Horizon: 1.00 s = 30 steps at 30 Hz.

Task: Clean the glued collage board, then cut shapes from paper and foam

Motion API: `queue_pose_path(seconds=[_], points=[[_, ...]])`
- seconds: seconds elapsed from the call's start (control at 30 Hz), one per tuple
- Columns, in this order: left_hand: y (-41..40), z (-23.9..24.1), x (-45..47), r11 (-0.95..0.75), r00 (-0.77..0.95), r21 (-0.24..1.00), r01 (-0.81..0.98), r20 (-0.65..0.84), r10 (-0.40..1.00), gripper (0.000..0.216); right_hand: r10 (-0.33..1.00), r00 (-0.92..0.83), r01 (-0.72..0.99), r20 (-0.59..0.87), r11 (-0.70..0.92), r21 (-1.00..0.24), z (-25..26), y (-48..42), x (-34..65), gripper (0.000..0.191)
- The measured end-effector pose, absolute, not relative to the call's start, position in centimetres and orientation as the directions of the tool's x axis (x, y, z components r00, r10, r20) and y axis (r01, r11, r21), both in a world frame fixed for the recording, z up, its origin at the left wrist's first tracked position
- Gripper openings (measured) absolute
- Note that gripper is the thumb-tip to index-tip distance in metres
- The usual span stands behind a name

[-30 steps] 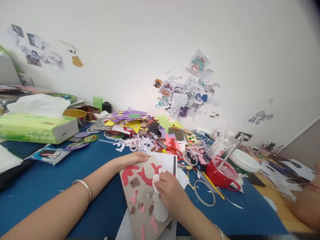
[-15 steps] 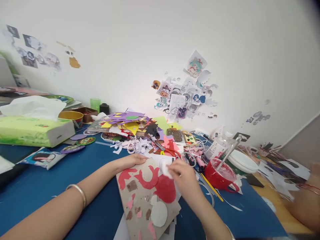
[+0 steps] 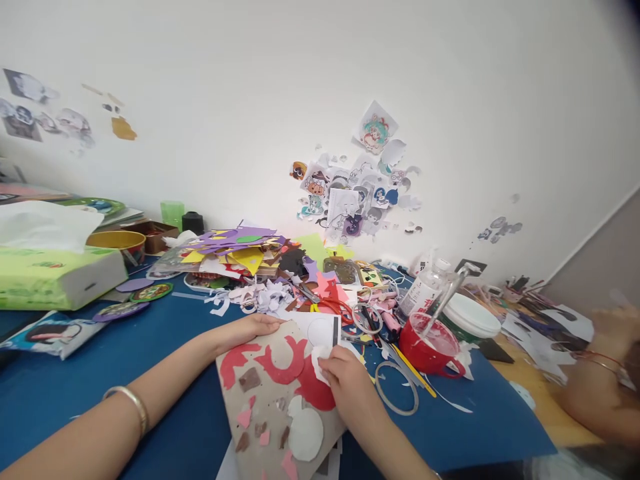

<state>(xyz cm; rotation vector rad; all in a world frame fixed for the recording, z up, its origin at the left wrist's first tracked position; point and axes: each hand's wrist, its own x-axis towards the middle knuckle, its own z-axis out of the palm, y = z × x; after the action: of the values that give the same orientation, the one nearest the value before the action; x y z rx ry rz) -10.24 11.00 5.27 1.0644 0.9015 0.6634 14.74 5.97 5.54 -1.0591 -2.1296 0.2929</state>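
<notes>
A grey cardboard sheet (image 3: 265,413) lies on the blue table (image 3: 165,333), with red, brown and pink paper shapes stuck on it and a white paper disc (image 3: 305,435) near its lower edge. My left hand (image 3: 250,329) rests with curled fingers on the card's top left corner and holds it down. My right hand (image 3: 350,389) pinches a small white paper piece (image 3: 320,363) over a red paper circle (image 3: 313,393) on the card. A bracelet (image 3: 127,405) sits on my left wrist.
A heap of coloured paper scraps (image 3: 250,250) lies behind the card. A red cup (image 3: 430,348) with a stick in it, a clear ring (image 3: 397,397), scissors and a bottle (image 3: 423,290) stand to the right. A green tissue box (image 3: 55,273) is at far left. Another person's arm (image 3: 595,400) is at right.
My right hand went up to the card's top right and came back down onto the red circle with a white piece. The red circle, first hidden under the hand, now shows. The view shifted right.
</notes>
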Motion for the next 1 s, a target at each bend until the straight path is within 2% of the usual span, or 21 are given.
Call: queue_pose_path(seconds=[0.07,0.2,0.3,0.33,0.4,0.47,0.6,0.67,0.73,0.8,0.9,1.0], points=[[10.9,5.5,-10.2,0.361,0.483,0.932,-0.033,-0.302,0.822,0.043,0.767,-0.424,0.585,0.481,0.638,-0.501,5.5,5.9,14.9,0.027],[10.9,5.6,-10.1,0.372,0.478,0.927,-0.042,-0.309,0.822,0.043,0.813,-0.253,0.575,0.524,0.562,-0.595,5.4,6.1,15.1,0.026],[11.0,5.4,-10.2,0.363,0.483,0.93,-0.053,-0.294,0.825,0.043,0.82,-0.365,0.552,0.441,0.572,-0.607,4.8,6.3,15.7,0.03],[11.0,5.3,-10.2,0.36,0.493,0.931,-0.062,-0.285,0.822,0.043,0.826,-0.351,0.54,0.441,0.563,-0.625,4.6,6.4,16.0,0.027],[11.1,5.2,-10.2,0.366,0.509,0.927,-0.078,-0.279,0.814,0.043,0.842,-0.146,0.529,0.519,0.509,-0.679,4.3,6.6,16.5,0.022],[11.1,5.1,-10.2,0.372,0.512,0.924,-0.082,-0.281,0.811,0.043,0.835,-0.036,0.502,0.549,0.49,-0.712,4.1,6.7,16.7,0.021],[11.1,4.9,-10.3,0.341,0.512,0.936,-0.085,-0.252,0.821,0.043,0.843,-0.259,0.453,0.471,0.537,-0.712,4.3,6.3,16.4,0.021],[11.0,4.8,-10.3,0.348,0.514,0.933,-0.089,-0.256,0.818,0.043,0.825,-0.106,0.523,0.555,0.521,-0.675,4.6,5.9,16.5,0.021],[11.0,4.8,-10.2,0.36,0.505,0.928,-0.094,-0.267,0.821,0.042,0.741,-0.02,0.611,0.671,0.54,-0.579,4.6,5.4,16.5,0.023],[10.9,4.8,-10.1,0.353,0.486,0.931,-0.095,-0.266,0.832,0.042,0.669,-0.217,0.636,0.711,0.65,-0.417,4.2,4.8,16.0,0.028],[10.9,4.8,-9.9,0.341,0.457,0.936,-0.088,-0.266,0.849,0.043,0.608,-0.507,0.598,0.611,0.758,-0.258,3.8,4.1,14.7,0.033],[10.8,4.9,-9.9,0.338,0.436,0.937,-0.09,-0.268,0.859,0.047,0.642,-0.508,0.635,0.575,0.73,-0.254,5.2,4.0,14.0,0.032]])
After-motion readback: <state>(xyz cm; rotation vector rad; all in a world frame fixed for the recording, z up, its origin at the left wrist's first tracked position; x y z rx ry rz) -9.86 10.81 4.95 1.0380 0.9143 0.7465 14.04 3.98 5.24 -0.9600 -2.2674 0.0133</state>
